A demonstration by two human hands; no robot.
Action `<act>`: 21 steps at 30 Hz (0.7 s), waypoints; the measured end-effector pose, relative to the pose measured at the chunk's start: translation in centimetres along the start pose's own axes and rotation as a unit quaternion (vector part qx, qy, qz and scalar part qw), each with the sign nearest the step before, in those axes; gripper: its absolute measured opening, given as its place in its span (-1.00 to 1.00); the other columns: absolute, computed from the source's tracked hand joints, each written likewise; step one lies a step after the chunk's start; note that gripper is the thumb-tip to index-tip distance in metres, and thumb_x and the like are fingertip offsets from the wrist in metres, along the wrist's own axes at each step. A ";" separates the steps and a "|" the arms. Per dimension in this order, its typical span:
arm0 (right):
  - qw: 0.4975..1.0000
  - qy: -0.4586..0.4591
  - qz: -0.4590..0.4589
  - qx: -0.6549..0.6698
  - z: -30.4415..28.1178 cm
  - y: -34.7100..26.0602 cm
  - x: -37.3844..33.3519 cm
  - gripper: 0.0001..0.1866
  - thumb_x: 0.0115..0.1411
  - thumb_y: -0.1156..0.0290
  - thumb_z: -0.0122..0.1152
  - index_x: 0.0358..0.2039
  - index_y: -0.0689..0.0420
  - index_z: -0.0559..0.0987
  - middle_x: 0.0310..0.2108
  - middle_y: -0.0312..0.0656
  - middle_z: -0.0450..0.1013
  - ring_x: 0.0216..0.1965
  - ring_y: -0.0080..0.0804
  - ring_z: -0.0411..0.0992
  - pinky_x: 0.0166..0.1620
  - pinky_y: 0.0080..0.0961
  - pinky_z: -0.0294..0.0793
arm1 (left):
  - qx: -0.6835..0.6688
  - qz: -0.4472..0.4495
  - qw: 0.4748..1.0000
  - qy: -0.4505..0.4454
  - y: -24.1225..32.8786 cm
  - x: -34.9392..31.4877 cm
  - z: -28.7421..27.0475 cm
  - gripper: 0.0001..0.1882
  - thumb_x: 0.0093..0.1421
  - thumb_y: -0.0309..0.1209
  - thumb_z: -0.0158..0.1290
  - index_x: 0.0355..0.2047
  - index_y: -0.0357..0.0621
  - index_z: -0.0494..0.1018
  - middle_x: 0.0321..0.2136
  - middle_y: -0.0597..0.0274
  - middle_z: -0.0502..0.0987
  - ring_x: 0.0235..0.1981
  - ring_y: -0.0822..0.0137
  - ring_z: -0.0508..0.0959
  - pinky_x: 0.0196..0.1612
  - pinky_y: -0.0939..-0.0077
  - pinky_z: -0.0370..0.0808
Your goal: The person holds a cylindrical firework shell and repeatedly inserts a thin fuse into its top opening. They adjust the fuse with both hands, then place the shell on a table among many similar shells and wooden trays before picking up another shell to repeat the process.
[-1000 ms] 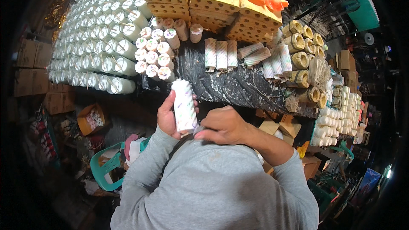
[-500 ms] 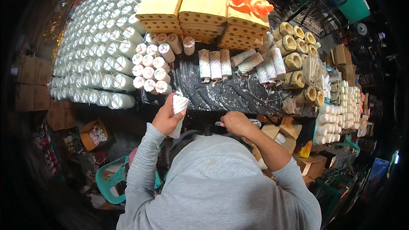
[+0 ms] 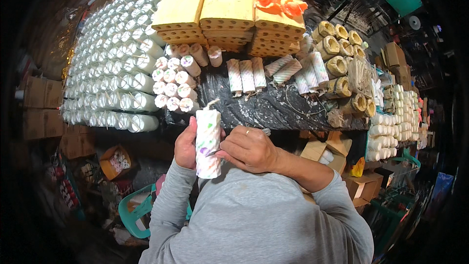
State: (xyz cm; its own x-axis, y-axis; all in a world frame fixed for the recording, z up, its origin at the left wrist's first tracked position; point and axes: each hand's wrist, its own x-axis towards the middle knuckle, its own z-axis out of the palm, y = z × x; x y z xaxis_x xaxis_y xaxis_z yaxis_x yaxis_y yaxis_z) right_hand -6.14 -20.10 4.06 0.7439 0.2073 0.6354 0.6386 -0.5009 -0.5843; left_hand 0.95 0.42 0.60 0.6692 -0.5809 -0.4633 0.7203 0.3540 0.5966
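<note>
Left grip (image 3: 183,145) held upright, thumb (image 3: 192,126) raised; right grip (image 3: 250,150) turned inward, fingers (image 3: 234,142) curled

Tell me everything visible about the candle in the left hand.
The candle is a white, waxy-looking cylinder with a textured side, green, purple and orange patches, and a pale wick. The left hand grips it, wick end toward the black-covered table; its exact tilt is unclear. A slim tool in the right hand appears to touch its side.

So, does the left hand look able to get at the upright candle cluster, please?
Probably not while occupied: the left hand grips a candle. Once freed, it likely could, as the cluster stands just beyond with nothing visible between.
</note>
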 end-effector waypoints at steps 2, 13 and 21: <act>1.000 0.016 -0.017 -0.021 -0.1 0.7 0.5 -0.81 0.21 0.42 0.54 -0.33 0.22 0.67 -0.44 -0.19 0.54 -0.42 -0.21 0.52 -0.36 -0.27 0.55 | -0.091 -0.076 0.990 -0.079 0.4 -0.9 -0.2 -0.19 0.59 0.26 -0.33 0.25 -0.29 0.45 -0.17 -0.06 0.64 -0.29 0.04 0.68 -0.30 0.02 0.69; 0.985 -0.014 0.140 0.105 -2.7 3.5 1.7 -0.91 0.33 0.42 0.45 -0.25 0.17 0.77 -0.40 -0.18 0.67 -0.41 -0.21 0.58 -0.27 -0.32 0.55 | -0.096 -0.195 0.962 -0.164 0.8 -2.2 -1.1 -0.18 0.57 0.28 -0.33 0.41 -0.19 0.33 -0.20 -0.11 0.57 -0.37 0.05 0.64 -0.44 0.10 0.63; 0.993 -0.071 0.071 0.060 -3.5 4.0 1.9 -0.91 0.31 0.44 0.46 -0.22 0.17 0.77 -0.41 -0.22 0.67 -0.43 -0.27 0.56 -0.31 -0.34 0.55 | -0.130 -0.244 0.949 -0.154 -0.4 -2.3 -1.3 -0.23 0.57 0.24 -0.28 0.31 -0.24 0.39 -0.19 -0.19 0.58 -0.38 0.00 0.66 -0.48 0.12 0.65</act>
State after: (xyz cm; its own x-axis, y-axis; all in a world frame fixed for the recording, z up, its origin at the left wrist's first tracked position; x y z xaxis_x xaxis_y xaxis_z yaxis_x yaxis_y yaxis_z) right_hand -2.89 -24.61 4.71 0.8425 0.2623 0.4705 0.5385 -0.4320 -0.7235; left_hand -0.65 2.63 0.59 0.1881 -0.8942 -0.4063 0.9781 0.1330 0.1601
